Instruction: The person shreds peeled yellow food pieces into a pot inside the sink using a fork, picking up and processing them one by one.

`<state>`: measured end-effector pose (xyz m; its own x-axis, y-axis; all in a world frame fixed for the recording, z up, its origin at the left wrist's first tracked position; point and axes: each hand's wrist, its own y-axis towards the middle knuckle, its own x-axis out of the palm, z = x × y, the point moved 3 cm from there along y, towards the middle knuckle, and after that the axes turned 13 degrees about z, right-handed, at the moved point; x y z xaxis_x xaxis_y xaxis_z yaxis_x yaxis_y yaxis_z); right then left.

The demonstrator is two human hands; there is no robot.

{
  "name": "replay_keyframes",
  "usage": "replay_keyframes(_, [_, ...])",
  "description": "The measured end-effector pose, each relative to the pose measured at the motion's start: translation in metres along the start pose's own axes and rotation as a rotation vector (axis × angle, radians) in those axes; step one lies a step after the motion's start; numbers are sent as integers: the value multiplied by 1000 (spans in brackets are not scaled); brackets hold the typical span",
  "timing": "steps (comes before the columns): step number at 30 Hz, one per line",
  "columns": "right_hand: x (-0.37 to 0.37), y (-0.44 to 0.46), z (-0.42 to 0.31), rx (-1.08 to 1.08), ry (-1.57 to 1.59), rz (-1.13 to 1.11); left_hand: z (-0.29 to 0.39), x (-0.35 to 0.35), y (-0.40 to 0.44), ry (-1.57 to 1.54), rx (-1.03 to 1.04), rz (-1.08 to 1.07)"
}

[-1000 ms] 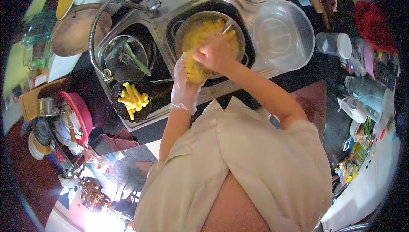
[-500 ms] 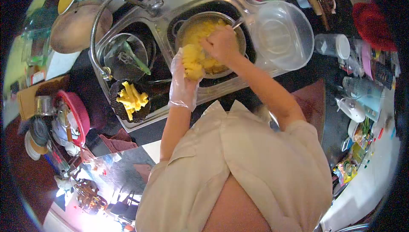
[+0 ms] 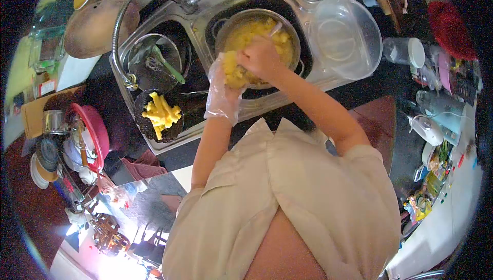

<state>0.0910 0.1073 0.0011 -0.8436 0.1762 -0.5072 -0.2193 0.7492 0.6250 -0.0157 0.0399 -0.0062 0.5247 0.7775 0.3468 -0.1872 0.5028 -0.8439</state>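
My left hand [image 3: 222, 95], in a clear plastic glove, is closed around a chunk of yellow fruit [image 3: 230, 65] at the near left rim of a metal pot [image 3: 297, 49]. My bare right hand [image 3: 263, 60] is closed on a metal utensil [image 3: 276, 28]; its handle end sticks out above the fist, and its working end is hidden by the hand and fruit. My right fingers are right beside the fruit chunk. Yellow fruit pieces [image 3: 246, 32] fill the pot, which stands in the right sink basin.
A black basket [image 3: 145, 130] with yellow fruit strips [image 3: 162, 114] sits at the sink's left corner. The left basin holds a glass bowl [image 3: 134, 54] and green-handled tool [image 3: 172, 72]. A curved faucet [image 3: 117, 38] arches nearby. A clear plastic tub [image 3: 372, 41] rests on the drainboard.
My right hand has moved down and left, closer to the fruit chunk in my left hand. The utensil has moved with it. The whole view has shifted slightly.
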Motion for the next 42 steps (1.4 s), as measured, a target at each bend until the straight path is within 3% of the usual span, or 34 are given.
replay_keyframes(1, [2,-4,9,4,-6,-5,4,-6,-1,136,114,-124])
replay_keyframes(3, [3,-1,16,-334,-268,-82,6,-8,-6,224,167,-163])
replay_keyframes(4, [0,-4,10,-323,-260,-82,8,-6,-13,267,195,-181])
replay_keyframes(6, [-12,12,15,32,-266,-93,13,4,-19,63,25,26])
replay_keyframes(10, [-16,15,-20,40,-110,-67,3,-7,0,43,37,12])
replay_keyframes(13, [9,-7,17,25,-73,-78,-2,-1,-3,6,40,12])
replay_keyframes(15, [19,-17,51,-163,-280,-139,-3,3,-8,52,-64,-18])
replay_keyframes(16, [8,-9,41,-161,-277,-138,-2,3,-18,54,-62,-16])
replay_keyframes(18, [-18,15,31,66,-255,-44,4,10,-27,56,28,45])
replay_keyframes(19, [-20,14,18,73,-252,-47,4,5,-15,29,-18,-23])
replay_keyframes(21, [-17,17,-5,-46,-73,-11,-2,7,-14,57,32,-78])
replay_keyframes(23, [-6,6,7,-30,-70,19,-7,5,-20,79,69,-117])
replay_keyframes(27, [-3,18,33,-94,-174,-3,-10,-1,-22,9,-77,-52])
replay_keyframes(30, [-10,20,18,7,-173,-127,-11,-4,-21,54,-75,-15])
replay_keyframes(34, [6,7,17,9,-29,-62,-11,-1,-16,9,-46,-33])
replay_keyframes(36, [4,11,27,-237,-236,23,-12,-8,-13,-3,-107,-71])
replay_keyframes(38, [11,15,43,-188,-229,32,-12,-7,-9,-21,-149,-127])
replay_keyframes(40, [9,10,33,-116,-222,27,-12,-5,-28,-10,-91,32])
replay_keyframes(42, [6,8,9,-121,-59,-82,-10,-3,-22,25,-49,21])
